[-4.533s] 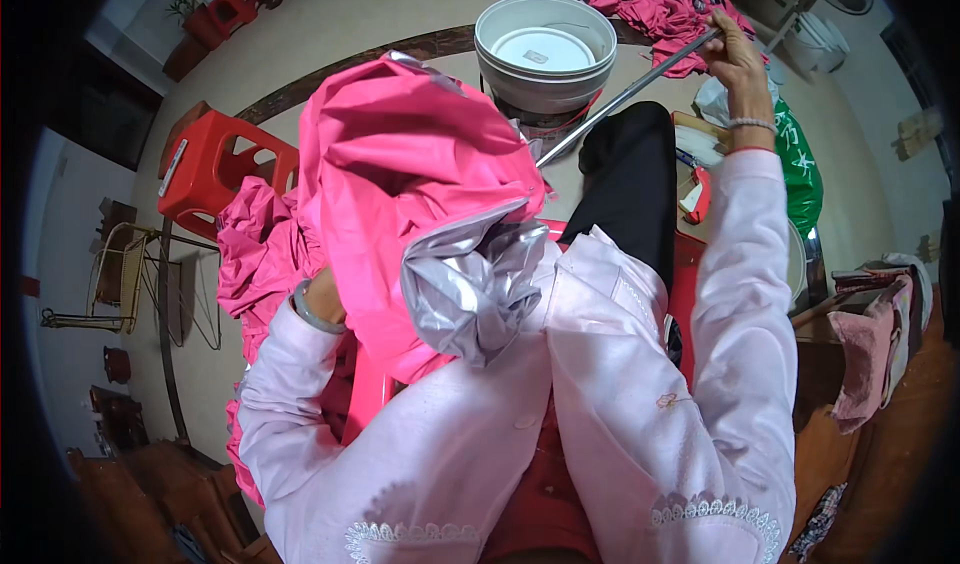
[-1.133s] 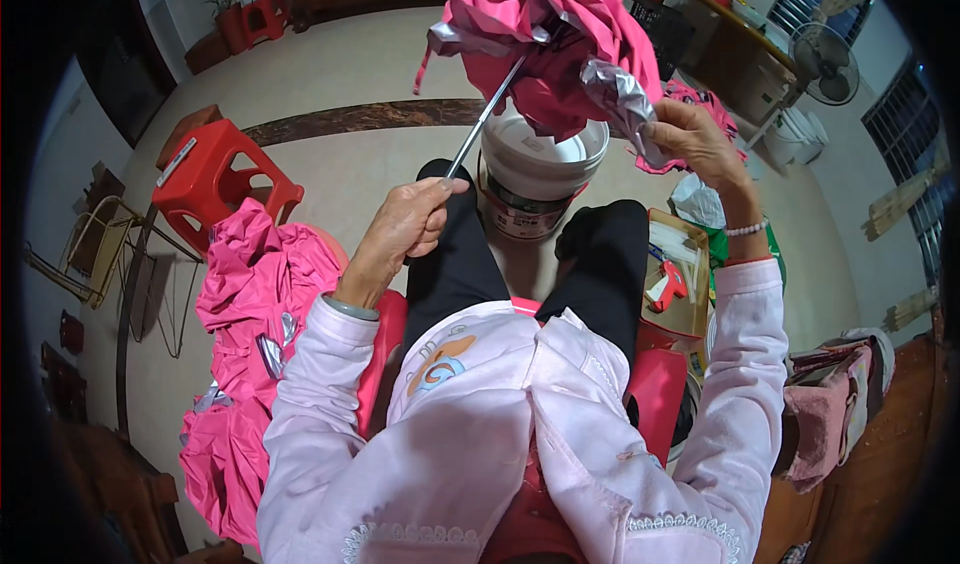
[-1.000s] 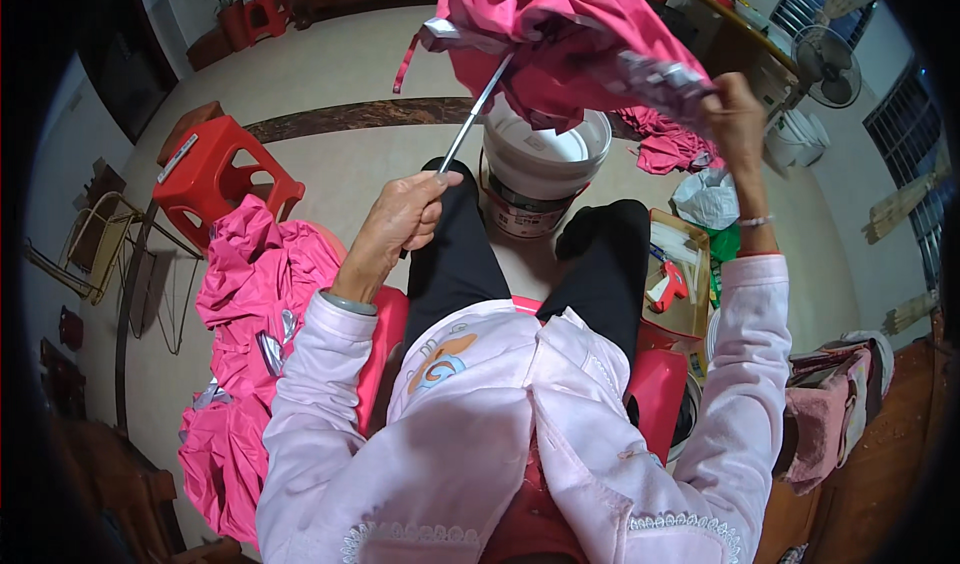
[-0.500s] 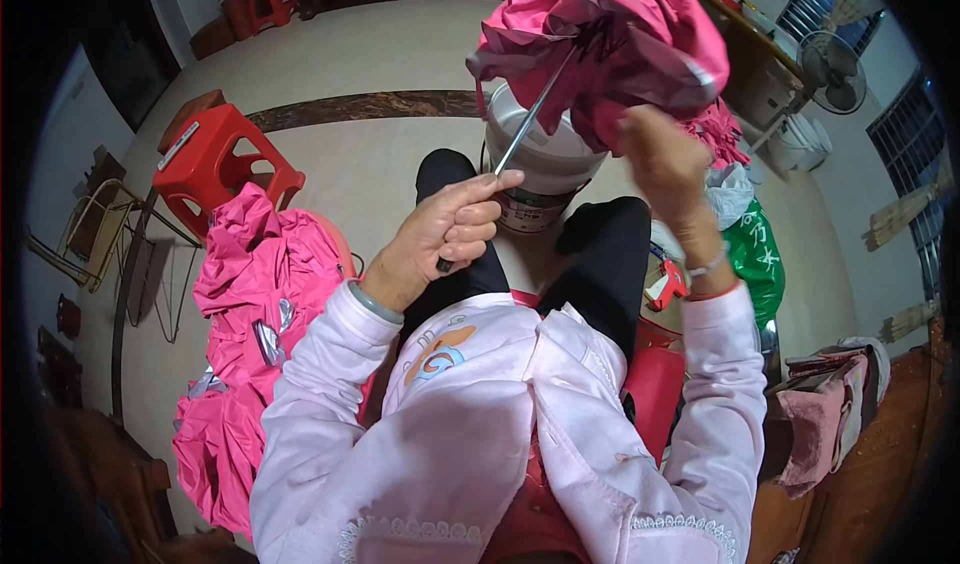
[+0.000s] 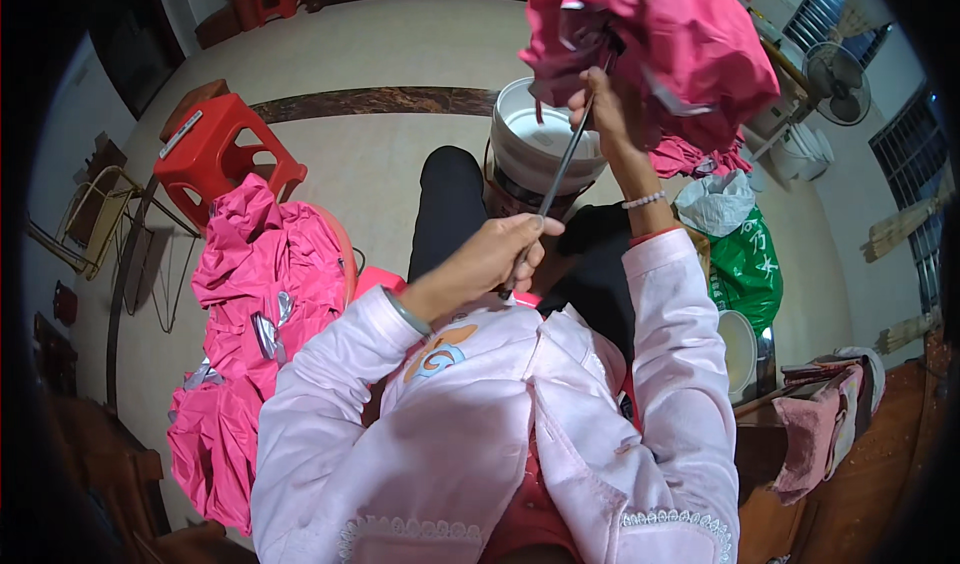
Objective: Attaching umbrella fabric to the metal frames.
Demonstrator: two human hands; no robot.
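My left hand [image 5: 500, 254] grips the lower end of a thin metal rod [image 5: 558, 182] that slants up to the right. My right hand [image 5: 605, 114] is raised in front of me and bunches a pink fabric piece with silver lining [image 5: 660, 49] around the rod's upper end, which is hidden in the cloth. A white bucket [image 5: 535, 149] stands on the floor just beyond my knees, under the fabric.
A heap of pink and silver fabric pieces [image 5: 255, 314] lies at my left on a stool. A red plastic stool [image 5: 215, 159] stands further left. A green bag [image 5: 750, 264] and a white bag [image 5: 715, 204] sit at my right, with a fan [image 5: 835, 69] beyond.
Earlier the pink fabric lay spread in my lap. It has since been lifted on the rod, and over the last second my right hand moved from its right edge to its middle, bunching it.
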